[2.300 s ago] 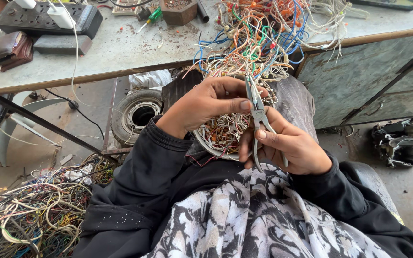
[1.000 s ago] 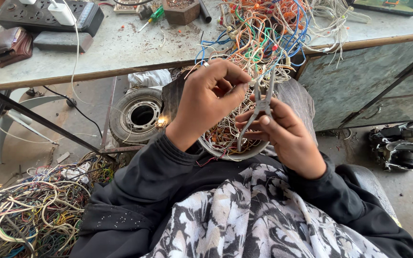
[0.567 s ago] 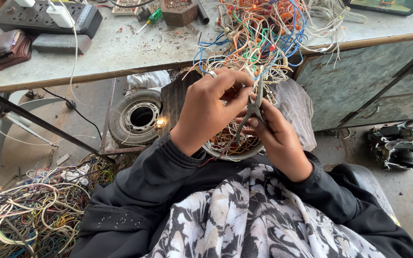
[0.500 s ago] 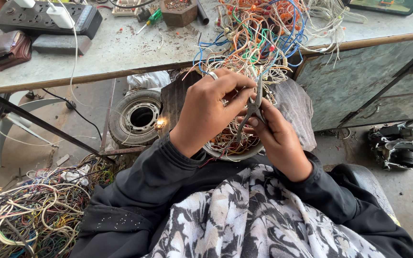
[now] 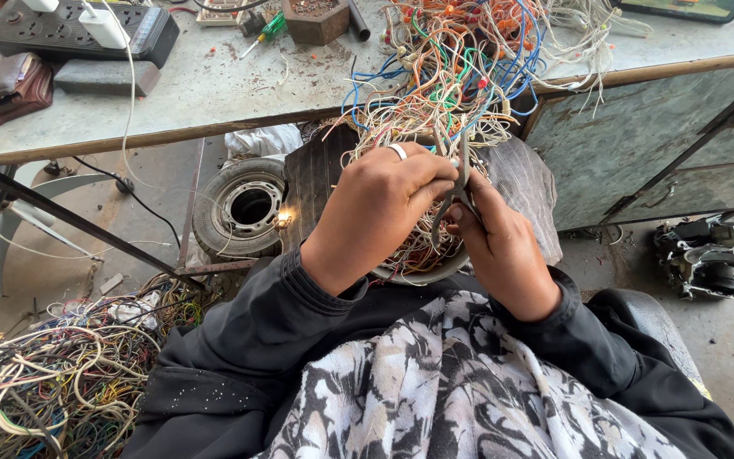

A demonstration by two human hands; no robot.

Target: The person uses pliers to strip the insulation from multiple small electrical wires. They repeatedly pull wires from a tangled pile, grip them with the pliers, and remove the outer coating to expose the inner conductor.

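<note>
Fingers (image 5: 422, 174) of the left hand (image 5: 380, 208), one bearing a silver ring (image 5: 398, 151), pinched shut on thin wires from the tangled wire bundle (image 5: 460, 72); since two seconds back this hand has risen from the lap to the bundle's lower fringe. Right hand (image 5: 503, 246) clenched round the handles of metal scissors (image 5: 460, 183), blades pointing up into the same strands, now held higher and closer to the left fingertips, which suggests a cut at the pinched wires. Bundle hanging off the tabletop (image 5: 214, 93) edge above a bowl (image 5: 422, 268) of wire scraps in the lap; loose wire heap (image 5: 44, 382) on the floor, left.
</note>
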